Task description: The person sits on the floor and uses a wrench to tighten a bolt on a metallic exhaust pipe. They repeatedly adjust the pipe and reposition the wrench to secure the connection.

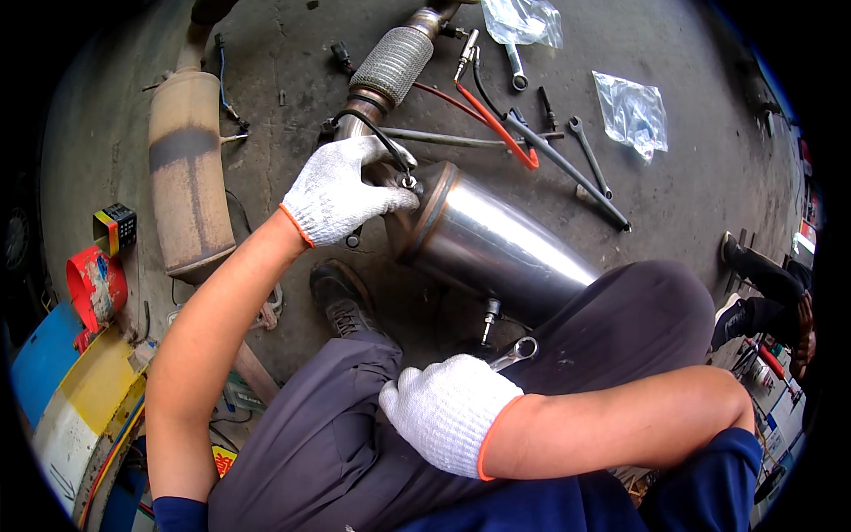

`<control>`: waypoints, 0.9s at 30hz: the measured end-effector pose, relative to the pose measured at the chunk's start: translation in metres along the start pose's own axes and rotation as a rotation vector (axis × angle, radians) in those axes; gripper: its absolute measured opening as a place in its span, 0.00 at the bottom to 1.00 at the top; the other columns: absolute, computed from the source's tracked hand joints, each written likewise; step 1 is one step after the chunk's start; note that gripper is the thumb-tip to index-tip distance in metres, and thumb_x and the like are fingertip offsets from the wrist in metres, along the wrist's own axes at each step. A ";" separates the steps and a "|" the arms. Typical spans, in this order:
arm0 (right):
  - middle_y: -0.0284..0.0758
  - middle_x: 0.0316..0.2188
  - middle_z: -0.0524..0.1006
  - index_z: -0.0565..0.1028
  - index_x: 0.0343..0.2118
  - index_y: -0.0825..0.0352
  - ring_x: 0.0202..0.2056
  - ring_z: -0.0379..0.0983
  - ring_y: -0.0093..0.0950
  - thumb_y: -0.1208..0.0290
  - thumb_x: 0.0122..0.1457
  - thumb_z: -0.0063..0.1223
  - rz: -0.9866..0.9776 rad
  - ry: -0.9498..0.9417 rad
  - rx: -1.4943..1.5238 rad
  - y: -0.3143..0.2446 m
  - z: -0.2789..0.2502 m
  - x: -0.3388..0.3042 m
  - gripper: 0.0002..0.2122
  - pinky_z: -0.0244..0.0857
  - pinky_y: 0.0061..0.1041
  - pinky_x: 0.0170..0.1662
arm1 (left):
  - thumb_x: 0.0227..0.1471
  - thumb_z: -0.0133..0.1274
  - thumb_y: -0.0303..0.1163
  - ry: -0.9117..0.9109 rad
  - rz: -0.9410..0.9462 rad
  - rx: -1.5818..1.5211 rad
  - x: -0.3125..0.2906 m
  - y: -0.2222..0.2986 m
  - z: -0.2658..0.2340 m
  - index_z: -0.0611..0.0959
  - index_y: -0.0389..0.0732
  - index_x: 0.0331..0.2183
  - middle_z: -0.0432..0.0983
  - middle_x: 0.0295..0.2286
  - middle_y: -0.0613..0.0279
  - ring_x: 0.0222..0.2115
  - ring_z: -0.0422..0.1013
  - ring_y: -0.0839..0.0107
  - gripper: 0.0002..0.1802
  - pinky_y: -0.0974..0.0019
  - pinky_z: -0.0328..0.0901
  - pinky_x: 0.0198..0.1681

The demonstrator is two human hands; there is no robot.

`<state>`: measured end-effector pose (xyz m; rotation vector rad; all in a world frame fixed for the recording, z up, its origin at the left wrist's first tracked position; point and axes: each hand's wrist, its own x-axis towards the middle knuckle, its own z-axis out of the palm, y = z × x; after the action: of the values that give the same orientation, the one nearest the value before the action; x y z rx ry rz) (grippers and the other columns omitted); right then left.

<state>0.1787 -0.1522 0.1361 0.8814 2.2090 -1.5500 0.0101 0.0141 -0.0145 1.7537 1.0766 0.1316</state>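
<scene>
My left hand [341, 191], in a white knit glove with an orange cuff, is at the neck of a shiny steel exhaust canister [501, 239]. Its thumb and fingers close around a small metal sensor [409, 182] with a black cable, where it meets the pipe. My gloved right hand [452, 415] is closed on a wrench, resting near my thigh. Only the wrench's ring end [526, 347] sticks out beyond the fingers. A second sensor [490, 321] projects from the canister's near side. Braided flex pipe [394, 64] continues up from the neck.
An old rusty muffler [188, 168] lies at the left. Beyond the canister are wrenches [589, 155], a long metal bar [576, 173], an orange cable [514, 142] and clear plastic bags [634, 113]. Another person's legs [762, 284] show at far right; a red can [96, 288] stands left.
</scene>
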 end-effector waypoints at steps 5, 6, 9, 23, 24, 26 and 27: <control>0.47 0.38 0.85 0.81 0.49 0.70 0.38 0.88 0.44 0.71 0.66 0.56 -0.011 -0.060 -0.007 0.000 -0.003 0.000 0.13 0.80 0.41 0.38 | 0.52 0.74 0.33 0.031 0.008 0.027 0.000 -0.001 0.005 0.94 0.40 0.41 0.90 0.35 0.57 0.37 0.85 0.70 0.14 0.63 0.78 0.49; 0.47 0.38 0.84 0.81 0.51 0.71 0.38 0.88 0.45 0.71 0.67 0.53 -0.016 -0.079 -0.007 0.000 -0.004 0.001 0.14 0.80 0.42 0.39 | 0.52 0.74 0.33 0.019 -0.009 0.010 0.001 -0.001 0.005 0.94 0.40 0.40 0.90 0.35 0.57 0.37 0.85 0.69 0.13 0.63 0.78 0.49; 0.47 0.38 0.84 0.80 0.51 0.71 0.38 0.88 0.45 0.71 0.67 0.53 -0.018 -0.068 0.017 0.001 -0.004 -0.001 0.14 0.80 0.41 0.38 | 0.52 0.73 0.32 -0.004 -0.013 0.001 0.003 0.004 0.003 0.94 0.39 0.39 0.90 0.34 0.57 0.37 0.85 0.69 0.12 0.63 0.78 0.49; 0.47 0.37 0.84 0.81 0.49 0.70 0.37 0.88 0.44 0.71 0.67 0.54 -0.016 -0.041 0.010 0.002 -0.004 -0.001 0.12 0.80 0.41 0.38 | 0.54 0.71 0.30 -0.032 -0.003 0.001 0.003 0.003 0.002 0.94 0.40 0.41 0.91 0.36 0.56 0.39 0.86 0.67 0.12 0.62 0.78 0.51; 0.47 0.37 0.84 0.81 0.49 0.70 0.37 0.88 0.44 0.71 0.67 0.54 -0.013 -0.046 0.012 0.002 -0.004 0.000 0.12 0.79 0.41 0.38 | 0.54 0.72 0.30 -0.037 -0.014 -0.008 0.003 0.000 0.002 0.94 0.40 0.41 0.91 0.36 0.55 0.39 0.86 0.67 0.12 0.62 0.78 0.51; 0.46 0.37 0.84 0.81 0.49 0.70 0.37 0.88 0.44 0.71 0.67 0.54 -0.006 -0.056 0.007 0.001 -0.005 0.000 0.12 0.79 0.41 0.38 | 0.53 0.72 0.31 -0.052 -0.016 -0.029 0.003 0.000 0.001 0.94 0.40 0.42 0.91 0.37 0.55 0.40 0.86 0.66 0.13 0.61 0.78 0.52; 0.46 0.37 0.84 0.81 0.49 0.70 0.37 0.88 0.44 0.71 0.67 0.54 -0.002 -0.060 0.005 0.001 -0.005 -0.001 0.12 0.79 0.41 0.38 | 0.53 0.72 0.32 -0.062 -0.008 -0.041 0.003 0.003 -0.002 0.94 0.40 0.42 0.91 0.37 0.55 0.40 0.86 0.65 0.13 0.61 0.78 0.53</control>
<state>0.1804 -0.1472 0.1375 0.8232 2.1659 -1.5624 0.0127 0.0173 -0.0127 1.7062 1.0288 0.0928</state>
